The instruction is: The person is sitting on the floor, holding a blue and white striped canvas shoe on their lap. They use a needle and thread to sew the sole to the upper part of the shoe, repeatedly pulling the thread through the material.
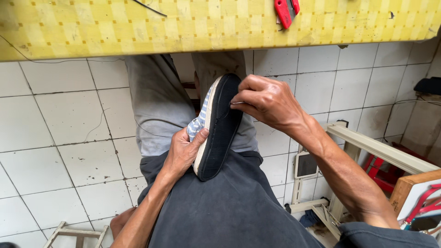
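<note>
The left hand [181, 154] is curled around the shoe [216, 126], thumb lying across the pale edge of the sole and the other fingers hidden behind the blue-and-white striped upper, so it has a firm hold. The shoe stands on its side on the person's lap, black sole facing right, toe pointing far, heel resting near against the dark apron [229, 206]. The right hand [266, 101] is bunched at the sole's right edge, fingers bent and nearly closed, fingertips pinched on the rim; a thin light sliver shows between them, too small to tell what it is. Far across the scene runs a table [138, 27] with a yellow checked cover, and a red tool [285, 10] lies on it to the right. Near right stands a pale wooden frame [367, 147] on the white tiled floor [46, 138].
</note>
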